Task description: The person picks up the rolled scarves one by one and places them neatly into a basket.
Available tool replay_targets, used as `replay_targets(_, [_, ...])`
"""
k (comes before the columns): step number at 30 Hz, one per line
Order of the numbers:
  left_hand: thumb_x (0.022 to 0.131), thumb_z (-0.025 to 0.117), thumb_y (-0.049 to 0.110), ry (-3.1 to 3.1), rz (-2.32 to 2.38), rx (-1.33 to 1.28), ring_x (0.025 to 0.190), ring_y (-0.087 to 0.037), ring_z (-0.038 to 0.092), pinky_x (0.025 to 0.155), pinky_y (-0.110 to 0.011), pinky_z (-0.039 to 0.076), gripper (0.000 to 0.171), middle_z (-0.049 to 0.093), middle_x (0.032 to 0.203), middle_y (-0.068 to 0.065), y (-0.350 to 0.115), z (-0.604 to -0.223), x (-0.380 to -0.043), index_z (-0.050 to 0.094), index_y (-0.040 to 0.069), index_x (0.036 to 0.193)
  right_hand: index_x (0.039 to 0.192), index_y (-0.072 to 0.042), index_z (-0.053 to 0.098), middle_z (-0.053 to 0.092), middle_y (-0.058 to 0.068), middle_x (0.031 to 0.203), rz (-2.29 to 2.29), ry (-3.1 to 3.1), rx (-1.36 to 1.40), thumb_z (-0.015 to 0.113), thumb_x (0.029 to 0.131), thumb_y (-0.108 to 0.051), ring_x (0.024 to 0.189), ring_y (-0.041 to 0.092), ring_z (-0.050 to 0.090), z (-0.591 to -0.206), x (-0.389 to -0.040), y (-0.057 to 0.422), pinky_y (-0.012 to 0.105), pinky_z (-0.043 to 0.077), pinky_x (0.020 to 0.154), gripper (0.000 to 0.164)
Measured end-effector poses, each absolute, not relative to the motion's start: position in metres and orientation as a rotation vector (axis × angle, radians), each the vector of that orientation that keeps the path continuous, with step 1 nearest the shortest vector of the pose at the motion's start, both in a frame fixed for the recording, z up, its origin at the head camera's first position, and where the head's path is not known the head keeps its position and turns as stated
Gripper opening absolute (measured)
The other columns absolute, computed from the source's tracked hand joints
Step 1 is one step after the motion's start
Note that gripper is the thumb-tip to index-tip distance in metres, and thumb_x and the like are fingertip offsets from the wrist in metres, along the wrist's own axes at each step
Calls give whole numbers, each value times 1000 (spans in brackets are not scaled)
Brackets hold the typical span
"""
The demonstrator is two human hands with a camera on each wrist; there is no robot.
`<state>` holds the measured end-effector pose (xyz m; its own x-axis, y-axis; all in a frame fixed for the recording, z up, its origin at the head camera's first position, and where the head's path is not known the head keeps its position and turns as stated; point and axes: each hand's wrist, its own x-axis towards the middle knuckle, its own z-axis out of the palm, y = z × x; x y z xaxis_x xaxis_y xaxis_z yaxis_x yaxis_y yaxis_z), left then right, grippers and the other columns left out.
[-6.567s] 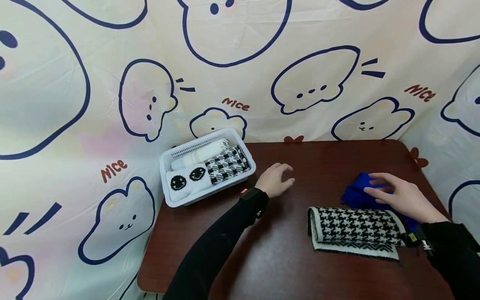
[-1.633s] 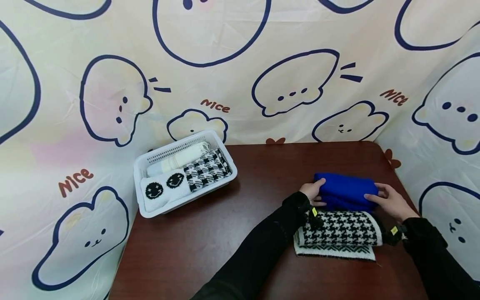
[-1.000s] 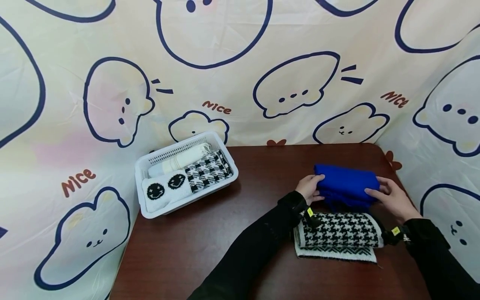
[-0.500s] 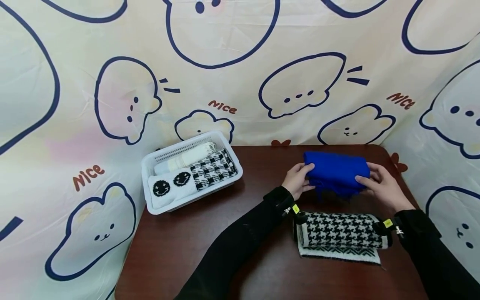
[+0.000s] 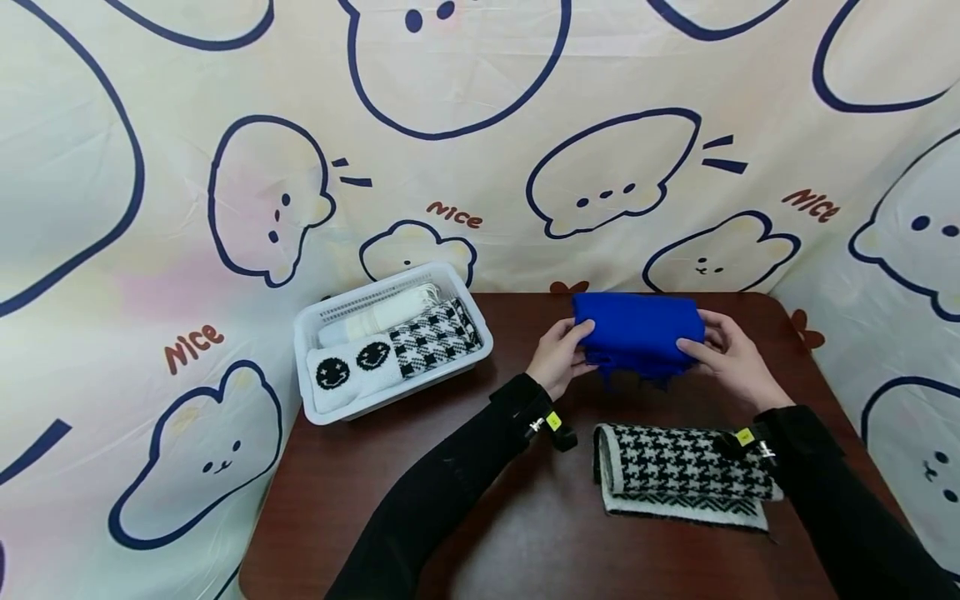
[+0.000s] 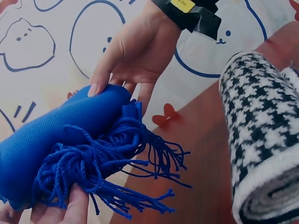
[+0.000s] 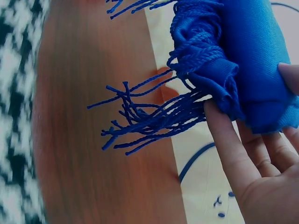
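A folded blue scarf (image 5: 637, 332) with twisted fringe is held up over the far part of the table. My left hand (image 5: 558, 357) grips its left end, thumb on top and fingers beneath. At the other end my right hand (image 5: 733, 358) pinches the scarf the same way. In the left wrist view the scarf (image 6: 70, 123) hangs its loose fringe (image 6: 112, 172) downward. The right wrist view has the fingers (image 7: 233, 154) under the scarf's edge. Nearer me lies a rolled black-and-white houndstooth scarf (image 5: 686, 467), partly covered by the right wrist's strap.
A white plastic basket (image 5: 420, 387) stands at the table's back left. Inside are a cream rolled fringed scarf (image 5: 382, 315), a white knit piece with black smiley faces (image 5: 352, 367) and a black-and-white checked piece (image 5: 435, 337). A printed curtain (image 5: 495, 167) rises behind the brown table (image 5: 510, 517).
Both hands came to the blue scarf, which lay bunched behind the houndstooth scarf. They have since lifted it and carried it left and away from me. The houndstooth scarf stays put.
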<state>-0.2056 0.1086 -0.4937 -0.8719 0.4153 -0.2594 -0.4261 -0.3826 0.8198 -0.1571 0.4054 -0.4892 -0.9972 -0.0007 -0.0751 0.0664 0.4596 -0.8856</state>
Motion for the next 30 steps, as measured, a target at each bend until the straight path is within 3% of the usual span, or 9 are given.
replay_targets(4, [109,67,30,1370,2281,1,128,-40,67,112,-56,52,41,67,138,-17,93,-491,-204,60,13,146,170,-6,17,40,30,157,-1637,2606,-8,59,112,-32,111,-7,55,-486,-162,392,25,63,85,75])
replay_targets(8, [109,67,31,1405,2295,7,125,-39,69,110,-56,54,41,68,136,-17,81,-490,-202,60,12,145,169,-7,18,42,28,157,-1651,2591,-40,59,112,-32,112,-6,54,-483,-165,379,24,63,85,74])
replay_targets(14, [109,67,32,1424,2300,-19,124,-38,69,110,-55,54,43,68,137,-17,64,-488,-201,59,12,147,170,-9,20,48,14,150,-1674,2555,-66,60,112,-32,114,-4,54,-484,-169,364,20,61,84,73])
replay_targets(22, [109,67,33,1446,2307,-42,125,-38,68,110,-53,55,47,67,138,-19,43,-483,-202,56,11,149,170,-10,17,40,28,160,-1734,2482,-110,60,112,-32,118,0,55,-484,-179,344,23,62,88,76])
replay_targets(30, [110,64,33,1496,2310,-50,129,-42,66,112,-54,53,49,64,143,-23,19,-472,-204,52,10,152,171,-10,18,38,30,161,-1790,2422,-181,60,112,-29,118,1,57,-481,-193,322,26,63,89,74])
